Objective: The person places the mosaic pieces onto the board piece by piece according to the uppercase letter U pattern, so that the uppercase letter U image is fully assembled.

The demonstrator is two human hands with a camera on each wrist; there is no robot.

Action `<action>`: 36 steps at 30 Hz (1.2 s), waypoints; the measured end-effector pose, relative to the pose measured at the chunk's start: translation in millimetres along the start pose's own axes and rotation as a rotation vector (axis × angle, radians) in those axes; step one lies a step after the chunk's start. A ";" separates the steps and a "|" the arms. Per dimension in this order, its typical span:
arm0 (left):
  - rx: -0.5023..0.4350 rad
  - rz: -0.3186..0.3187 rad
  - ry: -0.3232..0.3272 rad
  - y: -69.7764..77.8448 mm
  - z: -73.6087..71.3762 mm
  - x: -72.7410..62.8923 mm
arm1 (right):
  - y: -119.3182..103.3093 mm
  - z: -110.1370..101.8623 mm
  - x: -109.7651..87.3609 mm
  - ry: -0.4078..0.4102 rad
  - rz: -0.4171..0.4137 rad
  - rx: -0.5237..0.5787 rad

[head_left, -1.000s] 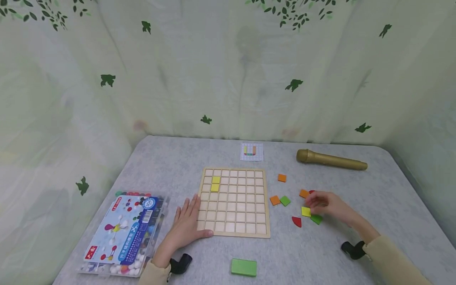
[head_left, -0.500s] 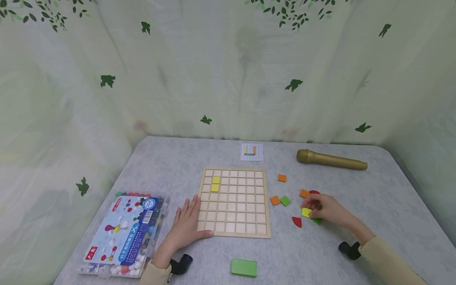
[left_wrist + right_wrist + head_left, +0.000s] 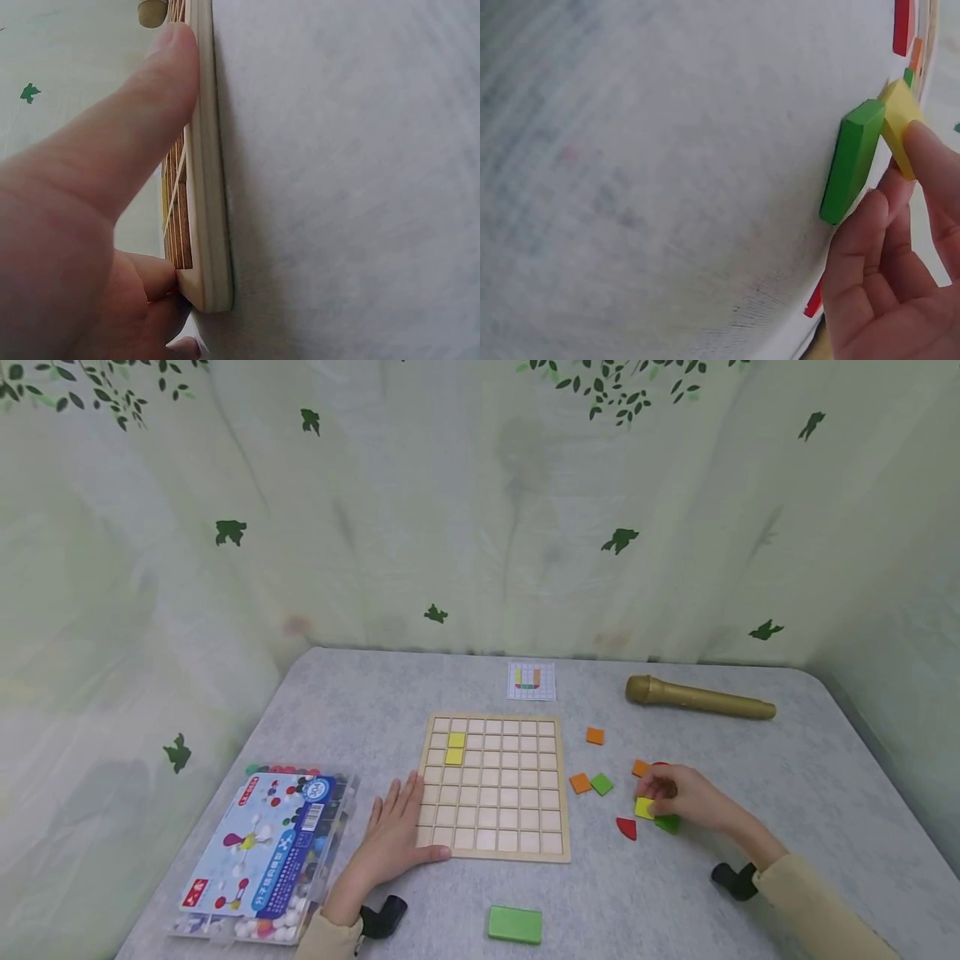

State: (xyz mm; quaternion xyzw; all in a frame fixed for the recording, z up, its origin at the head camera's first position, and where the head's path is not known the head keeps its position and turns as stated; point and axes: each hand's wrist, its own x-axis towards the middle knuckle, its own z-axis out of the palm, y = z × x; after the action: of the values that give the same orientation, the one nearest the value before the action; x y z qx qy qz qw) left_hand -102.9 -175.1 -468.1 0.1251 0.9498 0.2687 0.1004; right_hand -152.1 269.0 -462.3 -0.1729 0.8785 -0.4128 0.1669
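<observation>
One yellow square tile [image 3: 642, 808], likely light, stiff, best taken by its edges, sits pinched in right hand [image 3: 690, 797]; left hand [image 3: 393, 835], fingers spread, touches pale wooden grid board [image 3: 489, 797].

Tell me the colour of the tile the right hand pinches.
Yellow; the tile in the right hand shows best in the right wrist view.

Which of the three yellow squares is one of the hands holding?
The yellow square off the wooden board, to its right: the right hand pinches it. The other two yellow squares sit together on the board, untouched.
</observation>
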 end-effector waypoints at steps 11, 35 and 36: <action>0.014 -0.004 0.005 -2.6 2.5 1.0 | -9.7 -3.1 12.5 -0.065 0.005 0.145; 0.007 0.003 0.005 -0.5 0.7 -0.6 | -78.1 50.8 110.4 -0.224 -0.159 0.288; 0.005 0.003 0.007 -0.7 0.9 -0.6 | -81.2 54.0 115.1 -0.226 -0.167 0.281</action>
State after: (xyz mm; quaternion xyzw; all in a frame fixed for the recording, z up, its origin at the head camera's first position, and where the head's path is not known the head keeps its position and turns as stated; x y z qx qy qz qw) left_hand -102.3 -175.4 -469.1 0.1261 0.9506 0.2669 0.0964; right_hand -216.9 133.5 -448.6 -0.2652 0.7706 -0.5219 0.2521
